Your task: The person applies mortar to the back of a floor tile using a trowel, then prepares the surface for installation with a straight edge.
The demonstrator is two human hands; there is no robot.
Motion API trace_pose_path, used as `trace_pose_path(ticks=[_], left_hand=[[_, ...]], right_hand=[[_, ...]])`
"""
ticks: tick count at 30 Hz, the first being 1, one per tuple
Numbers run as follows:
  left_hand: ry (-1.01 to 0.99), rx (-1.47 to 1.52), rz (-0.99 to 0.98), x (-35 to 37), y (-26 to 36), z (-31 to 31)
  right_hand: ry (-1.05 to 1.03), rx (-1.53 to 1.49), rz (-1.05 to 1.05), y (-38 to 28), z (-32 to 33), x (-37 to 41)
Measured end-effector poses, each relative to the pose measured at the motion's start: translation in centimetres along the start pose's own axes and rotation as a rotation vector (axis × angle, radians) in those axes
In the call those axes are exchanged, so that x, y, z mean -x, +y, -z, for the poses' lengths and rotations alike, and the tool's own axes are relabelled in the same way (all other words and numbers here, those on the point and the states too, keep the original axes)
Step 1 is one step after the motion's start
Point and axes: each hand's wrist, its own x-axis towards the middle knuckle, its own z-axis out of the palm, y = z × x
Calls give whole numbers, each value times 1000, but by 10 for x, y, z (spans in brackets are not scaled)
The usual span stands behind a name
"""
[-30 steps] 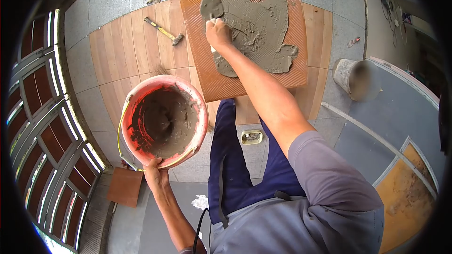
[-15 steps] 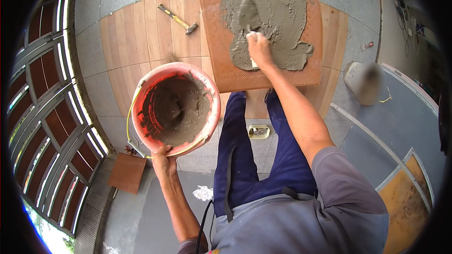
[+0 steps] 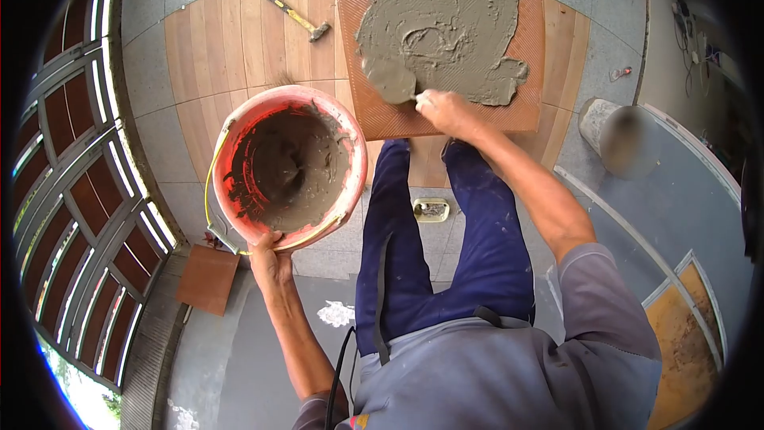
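Observation:
My left hand (image 3: 271, 259) grips the near rim of a red bucket (image 3: 360, 161), which is tilted to show grey wet mortar (image 3: 318, 171) inside. A yellow-sleeved wire handle hangs at the bucket's left side. My right hand (image 3: 447, 114) is closed round the handle of a trowel (image 3: 390, 82). The mortar-covered blade lies over the lower left edge of a grey mortar layer (image 3: 454, 24). That layer is spread on the ribbed face of an orange-brown tile (image 3: 521, 118), whose borders still show.
A hammer (image 3: 296, 16) lies on wood-look floor tiles left of the large tile. A small tray (image 3: 430, 209) sits between my legs. Right are a cylindrical container (image 3: 593, 123) and grey panels (image 3: 668, 183); a brown tile (image 3: 207, 279) lies lower left.
My right hand and the trowel have moved down and left, from the middle of the mortar to its lower left edge. The view has shifted slightly; my left hand still grips the bucket.

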Motion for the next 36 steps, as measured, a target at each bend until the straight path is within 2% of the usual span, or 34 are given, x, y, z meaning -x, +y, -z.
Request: trace_pose_path(ticks=[2,4,7,9,10,14,17,20,24,28,31,33,36], left_hand=[[-4,2,19,0,0,1],[3,3,35,4,1,1],[28,21,55,13,1,-8],[68,43,59,18,1,-13],[87,55,66,19,-1,-11],[173,79,104,25,1,-16],[231,87,120,32,1,-17],[258,94,116,35,7,-27],[274,104,196,32,9,-22],[272,103,275,35,14,-22],[261,108,299,34,14,-24],[250,106,304,34,16,-24],[247,93,295,31,11,-17]], right_hand=[[129,-7,90,25,8,-5],[149,-251,-408,24,40,-20],[261,-291,-497,57,43,-42],[238,-90,-327,96,2,-51],[226,5,-242,92,-4,-55],[73,67,-34,61,-37,-69],[-44,19,-151,55,-64,-82],[-158,-15,-123,29,-35,-88],[-348,11,-40,17,-41,-89],[-464,125,-6,12,-29,-77],[-526,178,45,27,6,-67],[-513,231,-13,46,56,-64],[-326,132,-138,62,96,-65]])
